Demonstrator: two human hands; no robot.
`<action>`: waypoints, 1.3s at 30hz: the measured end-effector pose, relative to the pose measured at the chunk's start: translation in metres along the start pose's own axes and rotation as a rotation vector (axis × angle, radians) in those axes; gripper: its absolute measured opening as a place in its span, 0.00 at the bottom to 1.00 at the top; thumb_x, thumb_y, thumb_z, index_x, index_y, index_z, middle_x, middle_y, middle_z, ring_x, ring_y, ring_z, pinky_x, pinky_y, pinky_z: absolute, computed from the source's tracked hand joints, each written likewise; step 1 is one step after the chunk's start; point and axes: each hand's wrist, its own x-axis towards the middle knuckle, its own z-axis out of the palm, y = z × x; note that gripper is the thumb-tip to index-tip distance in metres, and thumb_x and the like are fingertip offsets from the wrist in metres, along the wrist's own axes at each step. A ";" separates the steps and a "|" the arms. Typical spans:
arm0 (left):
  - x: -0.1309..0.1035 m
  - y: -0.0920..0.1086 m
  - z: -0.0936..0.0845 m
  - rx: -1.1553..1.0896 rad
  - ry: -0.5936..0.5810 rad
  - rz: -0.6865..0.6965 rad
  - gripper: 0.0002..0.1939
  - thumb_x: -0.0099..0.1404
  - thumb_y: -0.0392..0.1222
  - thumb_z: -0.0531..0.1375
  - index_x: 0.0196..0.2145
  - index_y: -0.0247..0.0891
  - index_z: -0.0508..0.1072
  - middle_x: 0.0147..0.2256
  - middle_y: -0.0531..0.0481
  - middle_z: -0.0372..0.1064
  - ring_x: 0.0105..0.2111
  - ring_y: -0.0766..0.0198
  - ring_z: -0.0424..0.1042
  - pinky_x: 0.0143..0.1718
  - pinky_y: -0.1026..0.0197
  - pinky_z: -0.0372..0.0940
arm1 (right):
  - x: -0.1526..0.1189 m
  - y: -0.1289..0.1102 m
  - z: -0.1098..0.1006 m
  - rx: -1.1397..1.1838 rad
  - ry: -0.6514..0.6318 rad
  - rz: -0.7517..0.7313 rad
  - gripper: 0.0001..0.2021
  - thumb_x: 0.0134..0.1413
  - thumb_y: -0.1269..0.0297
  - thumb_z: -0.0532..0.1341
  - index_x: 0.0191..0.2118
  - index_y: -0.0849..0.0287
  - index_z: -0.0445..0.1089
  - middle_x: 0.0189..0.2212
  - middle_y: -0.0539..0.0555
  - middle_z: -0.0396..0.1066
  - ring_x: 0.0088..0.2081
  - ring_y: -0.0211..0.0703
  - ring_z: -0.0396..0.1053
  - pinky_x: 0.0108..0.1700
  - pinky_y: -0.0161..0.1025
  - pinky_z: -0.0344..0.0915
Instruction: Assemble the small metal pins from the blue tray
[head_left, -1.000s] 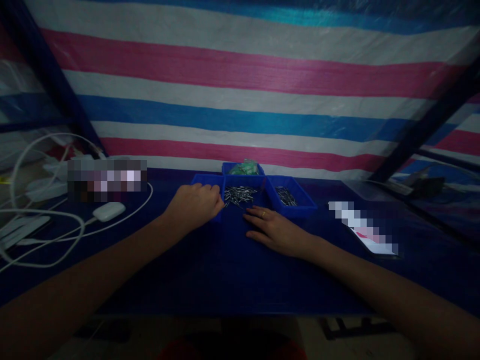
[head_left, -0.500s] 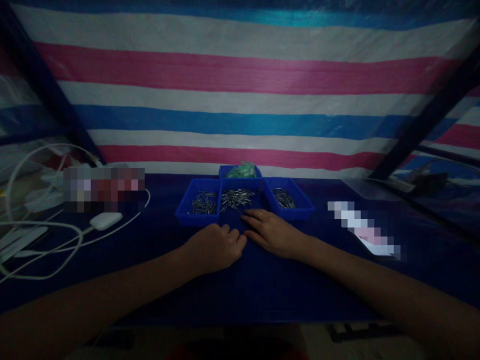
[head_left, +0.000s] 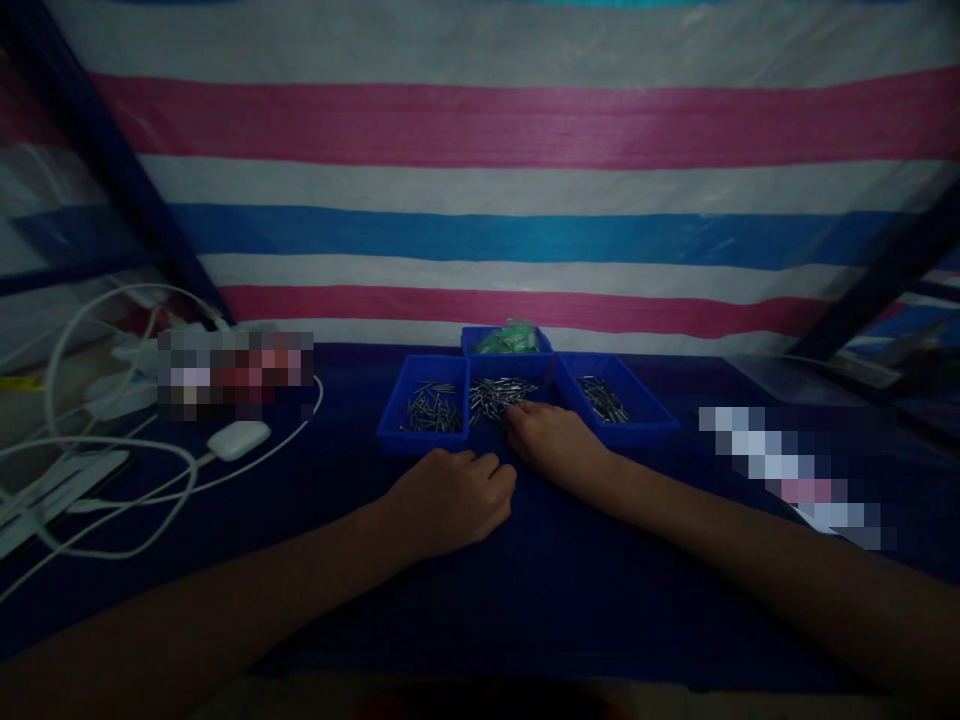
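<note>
A loose pile of thin metal pieces, like nails or screws, [head_left: 499, 396] lies on the blue table between two blue trays. My right hand [head_left: 559, 440] is at the near right edge of this pile, its fingers curled down onto it; what the fingertips hold is hidden. Closed, my left hand [head_left: 450, 505] rests on the table nearer to me, in front of the left tray [head_left: 386, 425]; anything inside it is too hidden to make out. Similar metal pieces lie in the left tray and in the right tray [head_left: 652, 425].
Behind the pile stands a third blue tray [head_left: 480, 362] with green plastic bags [head_left: 514, 338]. White cables [head_left: 191, 480] and a white adapter [head_left: 238, 440] lie at the left. A blurred flat white item [head_left: 821, 518] is at the right. A striped sheet [head_left: 525, 240] hangs behind.
My right hand has moved from the table just in front of the pile onto its edge, and its fingers have curled. The view has shifted slightly, so the trays appear farther right.
</note>
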 end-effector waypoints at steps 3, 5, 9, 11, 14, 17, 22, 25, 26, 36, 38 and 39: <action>0.000 -0.001 0.001 0.000 -0.012 -0.055 0.08 0.62 0.39 0.47 0.27 0.37 0.62 0.23 0.53 0.63 0.20 0.64 0.65 0.15 0.65 0.54 | -0.008 0.004 -0.007 -0.002 -0.046 -0.013 0.07 0.53 0.70 0.49 0.32 0.64 0.63 0.28 0.56 0.68 0.26 0.41 0.67 0.24 0.35 0.55; 0.000 -0.001 0.001 -0.003 -0.017 -0.097 0.08 0.63 0.38 0.47 0.29 0.36 0.63 0.24 0.52 0.63 0.20 0.65 0.66 0.16 0.65 0.55 | -0.017 0.007 -0.013 0.018 -0.079 -0.082 0.07 0.53 0.69 0.50 0.31 0.64 0.63 0.27 0.55 0.67 0.24 0.39 0.66 0.24 0.35 0.55; 0.000 0.001 0.000 -0.012 -0.021 -0.165 0.08 0.63 0.39 0.47 0.33 0.35 0.63 0.25 0.51 0.63 0.20 0.65 0.65 0.16 0.65 0.56 | -0.037 0.013 -0.020 0.118 -0.096 -0.240 0.05 0.53 0.69 0.50 0.31 0.62 0.61 0.26 0.53 0.65 0.26 0.37 0.64 0.28 0.34 0.57; 0.000 0.001 0.001 -0.027 -0.037 -0.149 0.07 0.63 0.39 0.48 0.32 0.35 0.63 0.25 0.51 0.63 0.21 0.65 0.65 0.17 0.66 0.57 | -0.042 0.014 -0.020 0.173 -0.109 -0.302 0.05 0.53 0.69 0.49 0.31 0.62 0.60 0.26 0.53 0.64 0.26 0.37 0.63 0.30 0.34 0.58; 0.000 0.000 0.004 -0.063 -0.064 -0.086 0.07 0.63 0.39 0.48 0.30 0.36 0.64 0.26 0.52 0.64 0.23 0.65 0.66 0.18 0.65 0.58 | -0.044 0.017 -0.016 0.236 -0.114 -0.342 0.05 0.54 0.69 0.49 0.32 0.62 0.60 0.26 0.52 0.63 0.27 0.36 0.61 0.31 0.34 0.58; 0.001 -0.002 0.005 -0.112 -0.093 -0.072 0.07 0.64 0.38 0.48 0.31 0.37 0.64 0.27 0.53 0.64 0.25 0.65 0.67 0.20 0.66 0.59 | -0.044 0.019 -0.014 0.273 -0.108 -0.357 0.05 0.55 0.69 0.48 0.32 0.62 0.59 0.27 0.52 0.62 0.27 0.36 0.60 0.31 0.34 0.58; 0.003 -0.003 0.000 -0.161 -0.119 -0.136 0.07 0.63 0.40 0.50 0.32 0.36 0.65 0.28 0.52 0.65 0.26 0.65 0.68 0.23 0.65 0.60 | -0.048 0.020 -0.015 0.264 -0.061 -0.331 0.06 0.57 0.67 0.46 0.33 0.61 0.57 0.28 0.52 0.61 0.26 0.36 0.59 0.31 0.34 0.57; 0.004 -0.003 -0.002 -0.166 -0.119 -0.132 0.08 0.64 0.39 0.49 0.32 0.36 0.65 0.28 0.52 0.66 0.26 0.66 0.68 0.24 0.65 0.60 | -0.051 0.021 -0.018 0.265 -0.044 -0.299 0.08 0.59 0.67 0.44 0.34 0.61 0.57 0.28 0.52 0.60 0.26 0.36 0.59 0.30 0.34 0.57; 0.004 -0.003 -0.002 -0.166 -0.118 -0.135 0.09 0.64 0.39 0.48 0.32 0.36 0.66 0.28 0.52 0.66 0.26 0.66 0.68 0.24 0.65 0.60 | -0.052 0.021 -0.018 0.271 -0.047 -0.288 0.08 0.60 0.66 0.44 0.34 0.61 0.56 0.28 0.52 0.60 0.25 0.36 0.59 0.29 0.34 0.56; 0.003 -0.004 0.002 -0.182 -0.082 -0.146 0.16 0.67 0.43 0.44 0.33 0.36 0.68 0.27 0.51 0.67 0.27 0.65 0.68 0.25 0.64 0.61 | -0.053 0.025 -0.029 0.349 -0.113 -0.315 0.11 0.61 0.63 0.44 0.33 0.60 0.59 0.27 0.51 0.63 0.27 0.35 0.61 0.31 0.34 0.57; 0.003 -0.003 0.001 -0.201 -0.053 -0.146 0.15 0.67 0.43 0.44 0.36 0.36 0.68 0.28 0.51 0.67 0.29 0.65 0.68 0.27 0.64 0.62 | -0.054 0.025 -0.029 0.352 -0.113 -0.321 0.11 0.61 0.64 0.44 0.33 0.60 0.59 0.27 0.51 0.63 0.27 0.35 0.61 0.32 0.34 0.58; 0.003 -0.003 0.001 -0.219 -0.035 -0.143 0.14 0.67 0.42 0.45 0.38 0.36 0.68 0.29 0.50 0.67 0.29 0.65 0.68 0.28 0.64 0.62 | -0.054 0.025 -0.028 0.354 -0.113 -0.324 0.11 0.61 0.64 0.44 0.33 0.60 0.59 0.27 0.51 0.63 0.27 0.35 0.61 0.32 0.34 0.58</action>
